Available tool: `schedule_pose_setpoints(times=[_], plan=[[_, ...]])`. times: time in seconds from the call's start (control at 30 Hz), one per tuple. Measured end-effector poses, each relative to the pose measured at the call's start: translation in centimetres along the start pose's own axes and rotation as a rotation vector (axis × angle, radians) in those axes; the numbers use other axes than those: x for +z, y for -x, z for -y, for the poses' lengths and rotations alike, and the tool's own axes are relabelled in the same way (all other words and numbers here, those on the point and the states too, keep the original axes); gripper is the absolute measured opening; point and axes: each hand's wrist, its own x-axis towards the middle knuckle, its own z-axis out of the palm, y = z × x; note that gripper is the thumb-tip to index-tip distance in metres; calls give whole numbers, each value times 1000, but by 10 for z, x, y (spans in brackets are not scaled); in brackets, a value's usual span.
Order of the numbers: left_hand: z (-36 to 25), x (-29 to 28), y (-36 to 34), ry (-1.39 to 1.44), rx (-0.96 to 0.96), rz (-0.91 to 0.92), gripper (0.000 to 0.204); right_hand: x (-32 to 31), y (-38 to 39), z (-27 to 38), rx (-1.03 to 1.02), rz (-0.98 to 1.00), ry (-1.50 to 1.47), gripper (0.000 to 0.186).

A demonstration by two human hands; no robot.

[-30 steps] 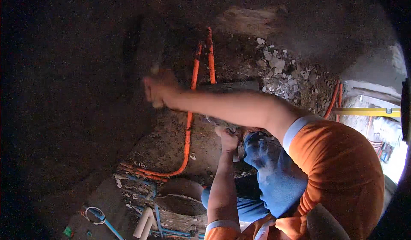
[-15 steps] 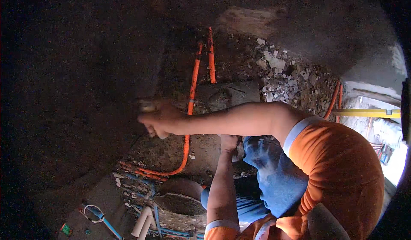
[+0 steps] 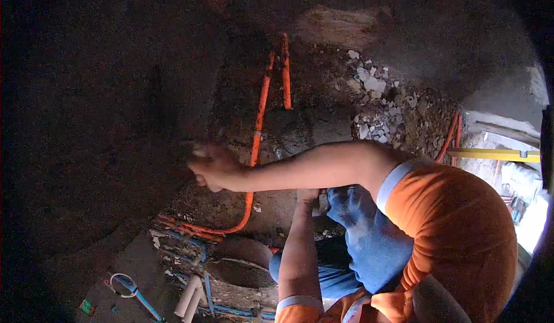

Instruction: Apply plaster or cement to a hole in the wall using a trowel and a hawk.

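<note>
Reaching across to the left, my right hand (image 3: 214, 168) is closed around the pale handle of a tool (image 3: 199, 149) at a dark, rough wall (image 3: 133, 132). The tool's working end is lost in shadow and motion blur. My left hand (image 3: 309, 195) is low in the middle, fingers curled, partly covered by my right forearm. Whatever it grips is mostly hidden; a small grey piece (image 3: 321, 205) shows beside it. Beyond my right forearm lies a flat grey surface (image 3: 334, 126) with a darker lump on it. I cannot tell whether it joins what my left hand holds.
An orange conduit (image 3: 257, 144) runs down and bends left under my right arm; a shorter one (image 3: 286, 75) stands beside it. Broken rubble (image 3: 375, 104) lies far right. Near my knee is a round, dark bucket (image 3: 239, 262). Blue pipes (image 3: 141, 300) and a yellow level (image 3: 496, 154) also show.
My right hand has shifted slightly nearer along the wall, still holding the tool. My left hand has dropped a little and stays closed.
</note>
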Motion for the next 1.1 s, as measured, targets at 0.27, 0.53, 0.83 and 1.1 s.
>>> schedule_pose_setpoints(times=[0.27,0.53,0.83,1.1], plan=[[16,11,-3,169,17,-164,56,-112,-127,5,169,-15,-270,12],[-45,-3,3,109,212,-231,30,-94,-152,50,153,178,-423,12],[-79,-25,12,100,-34,-116,35,-122,-78,30,36,-104,-106,16],[0,-62,44,158,-38,-2,31,-202,77,82,284,-162,286,14]])
